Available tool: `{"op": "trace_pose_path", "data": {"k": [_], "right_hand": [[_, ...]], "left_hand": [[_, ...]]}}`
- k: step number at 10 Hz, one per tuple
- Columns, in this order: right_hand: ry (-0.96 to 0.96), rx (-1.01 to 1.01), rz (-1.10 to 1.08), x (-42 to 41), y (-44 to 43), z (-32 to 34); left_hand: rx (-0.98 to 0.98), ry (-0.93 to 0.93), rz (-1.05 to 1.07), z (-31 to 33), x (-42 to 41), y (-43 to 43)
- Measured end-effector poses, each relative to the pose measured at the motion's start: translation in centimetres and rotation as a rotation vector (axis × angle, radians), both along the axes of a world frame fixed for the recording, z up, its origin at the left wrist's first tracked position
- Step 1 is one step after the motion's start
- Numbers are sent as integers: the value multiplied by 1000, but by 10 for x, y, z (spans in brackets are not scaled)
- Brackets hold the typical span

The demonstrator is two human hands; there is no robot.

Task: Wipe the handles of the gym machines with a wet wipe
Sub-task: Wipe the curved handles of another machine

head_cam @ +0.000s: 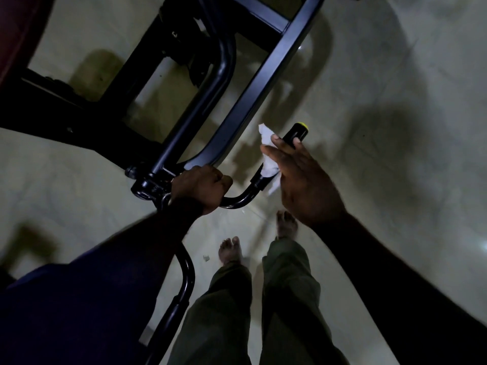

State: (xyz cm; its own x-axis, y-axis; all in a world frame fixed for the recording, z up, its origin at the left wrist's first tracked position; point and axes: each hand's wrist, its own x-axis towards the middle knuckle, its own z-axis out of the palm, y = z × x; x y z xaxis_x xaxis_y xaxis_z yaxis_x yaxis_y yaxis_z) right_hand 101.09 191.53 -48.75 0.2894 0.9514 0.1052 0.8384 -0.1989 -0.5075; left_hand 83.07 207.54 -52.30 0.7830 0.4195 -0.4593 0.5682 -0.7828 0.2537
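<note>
A black gym machine handle (pixel 295 134) with a yellow end cap points up and right at mid frame. My right hand (pixel 303 175) is wrapped over its grip with a white wet wipe (pixel 267 154) pressed between palm and handle; the wipe sticks out above and below my fingers. My left hand (pixel 203 188) grips the curved black bar (pixel 237 201) where it joins the machine's pivot. A second black handle (pixel 181 288) runs down at lower left, partly behind my left arm.
The machine's black frame (pixel 258 83) rises toward the top of the view, with a dark red pad (pixel 15 35) at the upper left. My bare feet (pixel 230 250) stand on the pale tiled floor (pixel 395 101), which stretches away on the right.
</note>
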Motion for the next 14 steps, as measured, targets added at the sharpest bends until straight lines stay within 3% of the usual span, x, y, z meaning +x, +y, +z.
{"op": "trace_pose_path", "data": {"k": [1,2,4,5,7,8,9,10,11,12,13,14], "right_hand": [[-14,50,-37,10,0,8],[68,164,-127,13,2,33],[442,112,-624,7,12,47],[389,100,-608,10,11,46],[722,179,-696,32,18,46],[348,318,-729,24,14,62],[102,393,-556,15,5,46],[92,149,-60,-5,-3,12],[85,28,58,-11,-8,-3],[-45,60,132,-1,-5,-2],[-194,22,153,20,8,-1],[-218,-32,42,23,29,6]], "left_hand": [[-20,35,57,2,2,0],[-73,19,282,-2,7,1],[-17,84,304,-5,12,4],[-39,84,305,-7,10,4],[-50,114,322,-5,12,4],[4,26,68,1,6,0],[55,-27,-78,0,-2,-2],[51,-13,-67,-1,-2,-1],[55,4,-75,-1,1,0],[36,-22,-48,-7,-2,0],[26,-25,-62,-10,-5,0],[50,-43,-48,-16,-5,2]]}}
